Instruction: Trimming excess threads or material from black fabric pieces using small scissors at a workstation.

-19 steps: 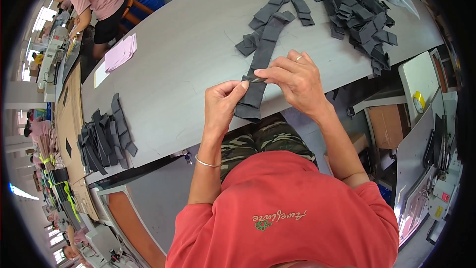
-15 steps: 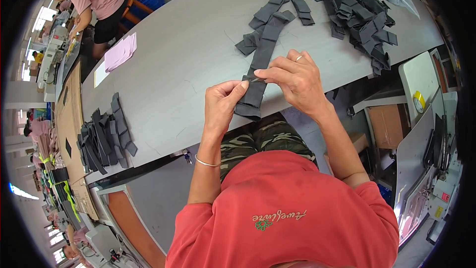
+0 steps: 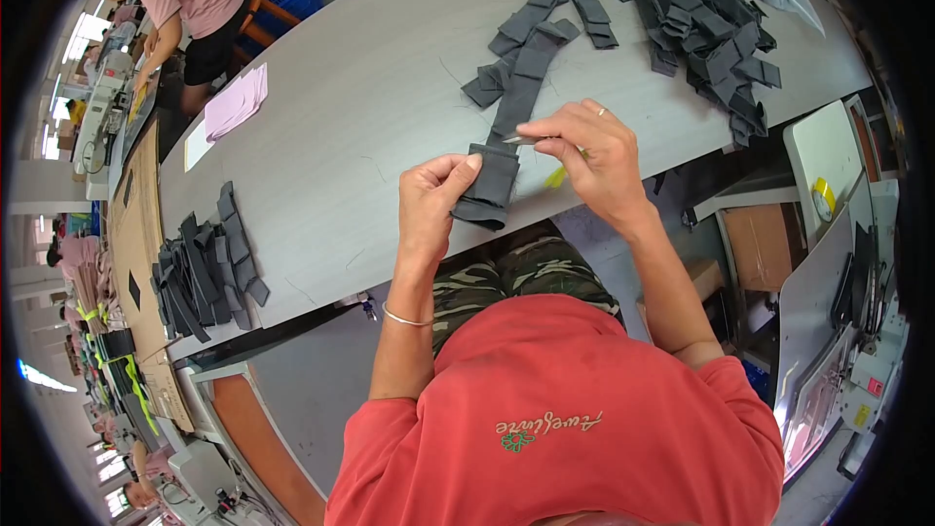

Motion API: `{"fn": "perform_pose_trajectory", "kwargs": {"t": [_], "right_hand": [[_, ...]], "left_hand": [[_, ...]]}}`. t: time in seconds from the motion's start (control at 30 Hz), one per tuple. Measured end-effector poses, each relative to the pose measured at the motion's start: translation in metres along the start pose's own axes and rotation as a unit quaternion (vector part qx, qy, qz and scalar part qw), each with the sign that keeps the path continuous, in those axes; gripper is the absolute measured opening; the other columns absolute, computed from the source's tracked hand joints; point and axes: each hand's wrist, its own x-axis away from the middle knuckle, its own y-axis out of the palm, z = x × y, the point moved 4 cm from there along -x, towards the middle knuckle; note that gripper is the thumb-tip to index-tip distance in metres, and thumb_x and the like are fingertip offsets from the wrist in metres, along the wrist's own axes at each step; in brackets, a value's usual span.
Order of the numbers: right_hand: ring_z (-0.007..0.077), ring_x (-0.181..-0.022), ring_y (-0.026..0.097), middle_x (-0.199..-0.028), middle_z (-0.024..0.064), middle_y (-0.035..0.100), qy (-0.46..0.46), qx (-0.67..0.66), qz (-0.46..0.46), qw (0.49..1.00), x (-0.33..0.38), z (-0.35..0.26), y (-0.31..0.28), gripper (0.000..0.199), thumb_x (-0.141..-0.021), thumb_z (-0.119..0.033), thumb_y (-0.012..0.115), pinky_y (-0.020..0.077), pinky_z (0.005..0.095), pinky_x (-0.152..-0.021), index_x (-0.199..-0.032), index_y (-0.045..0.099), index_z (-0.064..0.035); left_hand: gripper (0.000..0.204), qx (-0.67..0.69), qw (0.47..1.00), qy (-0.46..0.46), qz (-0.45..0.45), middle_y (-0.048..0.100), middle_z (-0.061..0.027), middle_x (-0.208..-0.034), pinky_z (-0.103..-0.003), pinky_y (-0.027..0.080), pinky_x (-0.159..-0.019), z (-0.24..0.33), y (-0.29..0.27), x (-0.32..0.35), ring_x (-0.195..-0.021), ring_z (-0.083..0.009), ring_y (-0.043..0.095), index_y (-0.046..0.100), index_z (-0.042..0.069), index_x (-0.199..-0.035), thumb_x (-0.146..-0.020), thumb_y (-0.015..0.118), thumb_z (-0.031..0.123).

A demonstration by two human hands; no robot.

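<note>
Strip of folded dark-grey fabric (image 3: 495, 175), left hand (image 3: 430, 200) pinching its near end, right hand (image 3: 596, 158) pinching a pointed silvery tool (image 3: 518, 140) over it.

View from a head-worn fisheye camera, the left of a pair, facing steeply down past the wearer's red shirt (image 3: 575, 399) onto the counter (image 3: 341, 127). The left hand (image 3: 430, 205) and right hand (image 3: 596, 161) appear close, at the counter's near edge; beyond its left end a co-worker (image 3: 193, 0) looks small and distant.
</note>
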Motion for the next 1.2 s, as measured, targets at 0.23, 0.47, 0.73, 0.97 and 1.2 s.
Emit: {"fn": "perform_pose_trajectory", "kwargs": {"t": [0.23, 0.47, 0.73, 0.97, 1.2], "right_hand": [[0.0212, -0.069, 0.053, -0.077, 0.0028, 0.064, 0.049, 0.004, -0.028, 0.998, 0.002, 0.005, -0.008, 0.017, -0.076, -0.006, 0.066, 0.0446, 0.0313, -0.063, -0.093, 0.07, -0.0106], [0.0203, -0.065, 0.05, -0.072, 0.0003, 0.06, 0.01, 0.016, -0.022, 1.0, 0.005, 0.001, -0.001, 0.019, -0.074, -0.008, 0.068, 0.0424, 0.0313, -0.061, -0.092, 0.071, -0.0135], [0.0178, -0.061, 0.046, -0.07, -0.0042, 0.058, -0.059, 0.111, -0.01, 0.992, 0.007, -0.007, 0.0, 0.02, -0.071, -0.009, 0.07, 0.0357, 0.0303, -0.058, -0.09, 0.072, -0.0171], [0.0168, -0.06, 0.045, -0.068, -0.0052, 0.058, -0.111, 0.163, 0.008, 0.98, -0.001, -0.01, -0.002, 0.018, -0.07, -0.009, 0.069, 0.0318, 0.0303, -0.055, -0.085, 0.072, -0.0182], [0.0209, -0.065, 0.052, -0.073, 0.001, 0.062, -0.018, -0.002, 0.013, 1.0, 0.003, 0.001, -0.002, 0.016, -0.073, -0.006, 0.067, 0.0403, 0.0325, -0.061, -0.088, 0.071, -0.0115]], "left_hand": [[0.021, 0.032, 0.999, 0.008, 0.025, 0.063, 0.0, -0.069, -0.02, 0.04, -0.055, 0.005, -0.005, 0.0, -0.059, -0.0042, 0.052, 0.068, -0.003, -0.082, -0.087, 0.065, 0.017], [0.02, 0.03, 0.999, 0.006, 0.032, 0.062, 0.001, -0.068, -0.02, 0.04, -0.054, 0.004, -0.005, 0.0, -0.058, -0.0038, 0.051, 0.068, -0.002, -0.079, -0.087, 0.065, 0.016], [0.02, 0.022, 0.999, 0.004, 0.033, 0.061, 0.0014, -0.067, -0.02, 0.038, -0.054, 0.003, -0.006, 0.003, -0.057, -0.0038, 0.05, 0.068, -0.002, -0.078, -0.087, 0.065, 0.015], [0.021, 0.033, 0.999, -0.005, 0.029, 0.059, 0.0024, -0.065, -0.021, 0.037, -0.053, 0.007, -0.006, -0.003, -0.056, -0.0037, 0.048, 0.067, -0.001, -0.076, -0.086, 0.066, 0.017], [0.021, -0.028, 0.999, -0.001, 0.03, 0.054, 0.0042, -0.069, -0.021, 0.037, -0.058, 0.015, -0.006, 0.002, -0.064, -0.0042, 0.046, 0.065, -0.001, -0.077, -0.086, 0.066, 0.018]]}}
